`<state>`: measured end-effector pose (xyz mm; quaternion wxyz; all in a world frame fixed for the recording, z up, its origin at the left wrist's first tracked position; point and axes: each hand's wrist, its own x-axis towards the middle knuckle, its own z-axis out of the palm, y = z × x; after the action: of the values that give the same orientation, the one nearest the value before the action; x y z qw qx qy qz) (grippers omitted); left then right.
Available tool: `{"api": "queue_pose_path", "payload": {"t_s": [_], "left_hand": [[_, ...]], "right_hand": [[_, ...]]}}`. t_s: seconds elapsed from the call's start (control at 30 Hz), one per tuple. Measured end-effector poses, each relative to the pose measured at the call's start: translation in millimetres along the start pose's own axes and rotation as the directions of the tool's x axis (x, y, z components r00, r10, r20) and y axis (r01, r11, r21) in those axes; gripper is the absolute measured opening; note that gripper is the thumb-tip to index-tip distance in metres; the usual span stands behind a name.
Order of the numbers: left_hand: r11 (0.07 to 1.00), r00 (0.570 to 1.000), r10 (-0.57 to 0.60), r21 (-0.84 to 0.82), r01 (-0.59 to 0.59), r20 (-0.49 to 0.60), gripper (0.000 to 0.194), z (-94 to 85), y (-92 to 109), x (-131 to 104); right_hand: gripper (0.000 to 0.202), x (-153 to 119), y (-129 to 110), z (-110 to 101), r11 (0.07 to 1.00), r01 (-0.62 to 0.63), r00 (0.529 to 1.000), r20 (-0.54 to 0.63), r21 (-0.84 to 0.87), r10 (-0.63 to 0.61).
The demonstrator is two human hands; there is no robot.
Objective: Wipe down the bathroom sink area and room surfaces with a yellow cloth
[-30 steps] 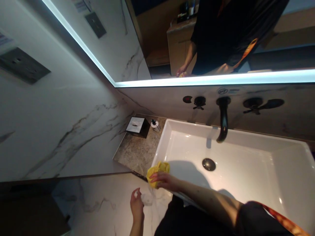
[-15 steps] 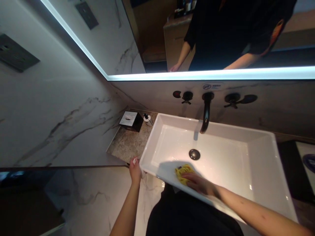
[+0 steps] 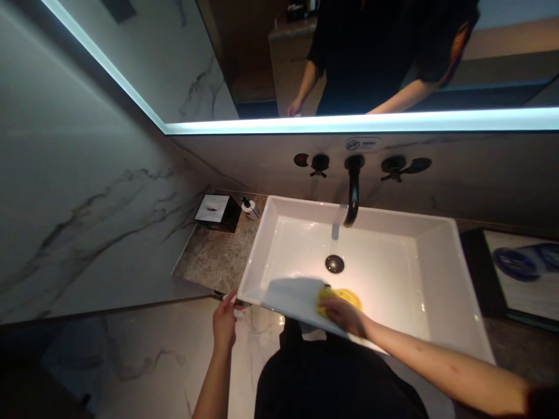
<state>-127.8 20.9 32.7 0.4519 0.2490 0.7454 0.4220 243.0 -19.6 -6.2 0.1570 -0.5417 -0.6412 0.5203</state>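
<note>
My right hand (image 3: pixel 343 315) presses a yellow cloth (image 3: pixel 343 298) against the near inner wall of a white rectangular sink (image 3: pixel 419 256). The cloth lies just in front of the dark drain (image 3: pixel 334 263). My left hand (image 3: pixel 224 325) rests at the sink's near left corner, by the counter edge, with something small and white between its fingertips. A black wall spout (image 3: pixel 351 189) hangs over the basin, with a black handle (image 3: pixel 319 163) to its left and a lever (image 3: pixel 404 167) to its right.
A brown stone counter (image 3: pixel 213 259) left of the sink holds a black tissue box (image 3: pixel 216 210) and a small pump bottle (image 3: pixel 248 207). A lit mirror (image 3: pixel 349 58) runs above. A dark tray (image 3: pixel 515 273) lies right of the sink. Marble walls stand left.
My right hand has slid the yellow cloth from the sink's left rim into the basin and rightward along the near wall. My left hand rose to the sink's corner.
</note>
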Motion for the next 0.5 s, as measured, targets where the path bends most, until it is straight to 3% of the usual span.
{"api": "queue_pose_path", "payload": {"t_s": [0.13,0.17,0.23,0.3,0.4,0.5], "left_hand": [[0.997,0.989,0.067,-0.012,-0.070,-0.134,0.097,-4.6,15.0,5.8],[0.996,0.981,0.089,0.012,-0.089,-0.174,0.093,-3.9,19.8,7.8],[0.993,0.967,0.110,0.069,-0.096,-0.231,0.066,-0.9,28.4,11.5],[0.993,0.964,0.109,0.077,-0.092,-0.244,0.039,4.7,34.2,15.1],[0.994,0.967,0.104,-0.007,-0.109,-0.233,0.037,18.7,36.9,21.5],[0.979,0.955,0.198,-0.004,-0.204,-0.222,0.043,37.6,35.5,29.2]], "right_hand": [[0.037,115.2,-81.2,60.4,0.965,0.191,0.960,0.172,0.182,-0.222],[0.037,133.3,-93.7,69.7,0.940,0.232,0.944,0.175,0.249,-0.279],[0.032,149.2,-103.8,74.3,0.891,0.294,0.913,0.174,0.346,-0.368],[0.026,137.1,-93.4,58.6,0.838,0.339,0.864,0.211,0.427,-0.457],[0.032,75.4,-50.7,5.7,0.797,0.322,0.800,0.303,0.511,-0.517],[0.035,-13.7,-1.4,-59.2,0.905,0.132,0.870,0.391,0.404,-0.302]]}}
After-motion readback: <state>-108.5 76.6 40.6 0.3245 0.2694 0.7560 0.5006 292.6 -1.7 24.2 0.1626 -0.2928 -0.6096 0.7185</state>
